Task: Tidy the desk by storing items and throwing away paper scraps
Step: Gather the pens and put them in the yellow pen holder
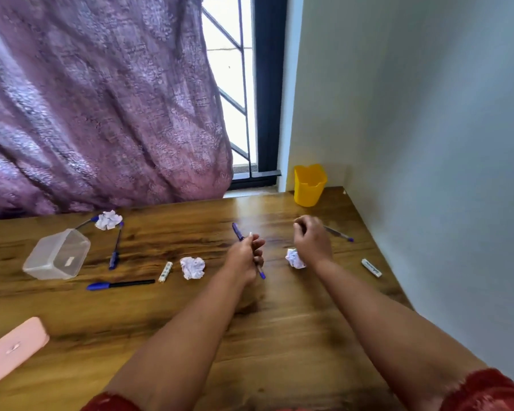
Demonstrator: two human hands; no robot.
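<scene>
Stretching from the purple curtain (95, 108) and window (235, 84) at the back to the pale wall (427, 143) on the right, the wooden surface (279, 336) meets that wall along its right edge, and its broadest bare stretch lies near the person, between and around the forearms. A clear plastic tub (57, 255) lies tipped on its side at the left; a pink case (11, 351) sits at the near-left edge. A yellow cup (309, 185) stands in the far right corner, close to the wall.

The left hand (244, 259) is clamped round a blue pen (238, 231), its capped end pointing away. The right hand (312, 240) hovers with fingers loosely curled, blurred — it holds nothing, just beside a crumpled paper ball (294, 258). A second ball (192, 267) lies left of the left hand, a third (108, 220) by the curtain.

Loose pens are scattered: a black one with a blue cap (121, 284) at the near left, one (115, 247) beside the tub, another (338, 234) behind the right hand. Small white erasers (165, 271) (371, 267) lie apart — one by the middle ball, one near the right edge.
</scene>
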